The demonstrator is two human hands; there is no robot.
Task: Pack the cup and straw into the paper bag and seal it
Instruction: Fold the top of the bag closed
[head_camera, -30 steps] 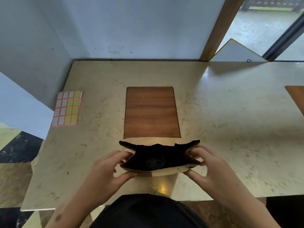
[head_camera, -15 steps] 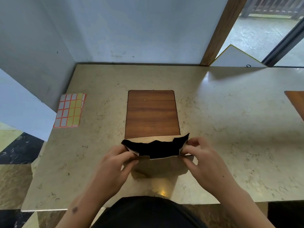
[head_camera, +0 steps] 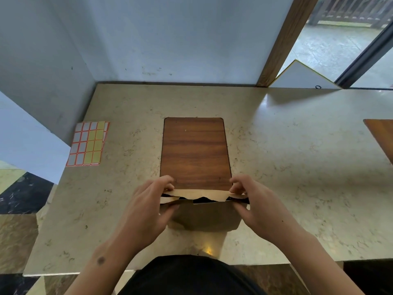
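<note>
Pinching the paper bag (head_camera: 205, 217) at both top corners: left hand (head_camera: 146, 211) is gripping the L corner w/ thumb on the near face and fingers (head_camera: 165, 181) curled over the far side, right hand (head_camera: 258, 206) is doing the same at the R corner, thumb near, fingers (head_camera: 239, 184) hooked over the back. Both grips are pressed tight on paper, not spread.

Bag is standing on the table (head_camera: 297, 167) at approx 6 o'clock, close to the near edge, directly in front of the person's dark top (head_camera: 191, 275). Far lip of the bag is leaning toward the near lip, so the mouth is showing only as a thin, ragged dark slit between the two hands. Cup and straw aren't showing; can't tell what's inside through that slit.

Scanning L to R: sticker sheet (head_camera: 88, 143) w/ orange-bordered white and yellow labels is lying flat at approx 10 o'clock, near the table's L edge, well apart from the bag. Wood-grain inset panel (head_camera: 195, 152) is sitting at 12 o'clock, its near edge just behind the bag's top. Second wood-grain panel (head_camera: 380, 137) is peeking in at approx 2 o'clock, cut off by the frame edge. White board (head_camera: 302, 78) w/ yellow trim is leaning at approx 1 o'clock past the table's far edge, beside a wooden post (head_camera: 285, 41).
</note>
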